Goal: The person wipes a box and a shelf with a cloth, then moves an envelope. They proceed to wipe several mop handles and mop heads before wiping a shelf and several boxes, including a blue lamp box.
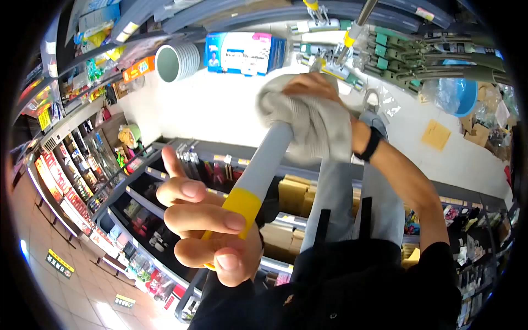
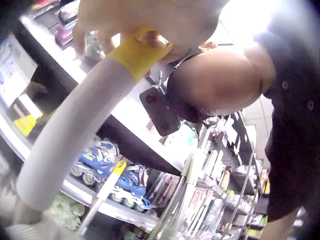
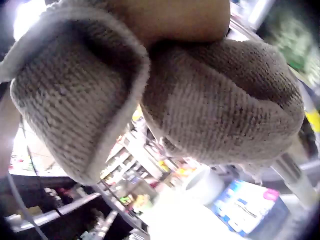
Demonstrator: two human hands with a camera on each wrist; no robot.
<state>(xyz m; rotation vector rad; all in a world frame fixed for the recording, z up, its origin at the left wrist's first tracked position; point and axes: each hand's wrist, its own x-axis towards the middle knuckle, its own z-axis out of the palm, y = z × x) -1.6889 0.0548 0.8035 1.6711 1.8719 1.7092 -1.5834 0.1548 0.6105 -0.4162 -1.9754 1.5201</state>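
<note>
A pole handle with a smooth grey grip (image 1: 264, 162) and a yellow end (image 1: 242, 208) slants across the middle of the head view. My left hand (image 1: 192, 220) holds it by the yellow end, several fingers spread in front. The left wrist view shows that hand (image 2: 145, 17) above the grip (image 2: 75, 135), and a hole in the yellow end. Farther along, my right hand (image 1: 313, 85) grips a ribbed grey cloth (image 1: 324, 124) bunched around the pole. In the right wrist view the cloth (image 3: 220, 105) hangs in thick folds and hides the fingers.
Beyond the cloth stand a blue-and-white box (image 1: 239, 52) and stacked pale buckets (image 1: 179, 61). Mop-like poles with green heads (image 1: 385, 55) lie at the upper right, near a blue basin (image 1: 466, 96). Stocked shelves (image 1: 148, 212) run at left. Blue inline skates (image 2: 127, 182) show in the left wrist view.
</note>
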